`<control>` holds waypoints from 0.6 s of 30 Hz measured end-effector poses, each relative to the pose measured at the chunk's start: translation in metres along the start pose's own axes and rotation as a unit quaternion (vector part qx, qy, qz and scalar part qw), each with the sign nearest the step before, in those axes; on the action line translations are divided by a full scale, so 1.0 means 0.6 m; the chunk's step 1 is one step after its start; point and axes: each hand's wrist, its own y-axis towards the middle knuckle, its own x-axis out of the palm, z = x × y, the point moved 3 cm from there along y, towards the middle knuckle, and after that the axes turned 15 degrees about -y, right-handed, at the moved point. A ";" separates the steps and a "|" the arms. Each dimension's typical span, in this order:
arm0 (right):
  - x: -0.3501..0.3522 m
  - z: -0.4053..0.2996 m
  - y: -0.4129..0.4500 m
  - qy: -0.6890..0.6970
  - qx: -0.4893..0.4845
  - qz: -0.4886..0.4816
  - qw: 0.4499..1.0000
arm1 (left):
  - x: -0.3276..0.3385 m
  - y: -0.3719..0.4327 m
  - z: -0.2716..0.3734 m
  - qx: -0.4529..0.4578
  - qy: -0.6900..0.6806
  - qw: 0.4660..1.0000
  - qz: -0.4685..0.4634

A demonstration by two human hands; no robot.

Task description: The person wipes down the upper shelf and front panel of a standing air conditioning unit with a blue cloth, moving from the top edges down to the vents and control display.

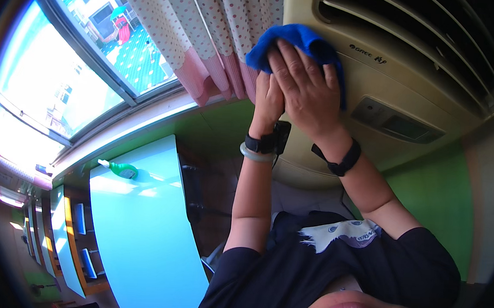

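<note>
A bunched blue cloth [296, 33] lies against the front of a beige Gree floor-standing air conditioner [389, 84], near its left edge. My right hand [305, 83] is spread over this cloth and presses it to the panel, fingers pointing up. Close beside it, my left hand [270, 97] reaches up to the cloth's lower edge. The left fingertips are hidden behind the cloth, so their grip does not show. Black straps circle both wrists, and a pale bangle [256, 153] sits below the left one. Above the cloth are the louvres [381, 21]; below right is a dark display panel [397, 120].
A dotted curtain [221, 36] with a pink hem hangs directly left of the cloth. Beyond it is a sliding window [90, 57] with a sill. A green squeeze bottle [124, 170] lies on a light-blue table [147, 233]. More desks [67, 240] stand farther left.
</note>
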 end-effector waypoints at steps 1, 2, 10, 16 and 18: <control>0.008 -0.003 -0.011 -0.005 -0.005 0.013 1.000 | 0.002 -0.013 -0.012 0.001 0.005 1.000 0.011; 0.016 -0.005 -0.021 -0.009 -0.020 0.004 1.000 | 0.002 -0.025 -0.025 -0.002 0.002 1.000 0.005; 0.052 -0.021 -0.144 0.037 -0.157 -0.058 0.985 | -0.051 -0.207 -0.143 0.001 0.314 0.949 -0.001; 0.062 0.017 -0.260 0.120 -0.210 -0.051 0.969 | 0.002 -0.324 -0.158 -0.208 0.009 0.973 0.103; 0.071 0.050 -0.304 0.135 -0.207 -0.052 0.968 | 0.049 -0.354 -0.152 -0.200 0.065 0.974 0.087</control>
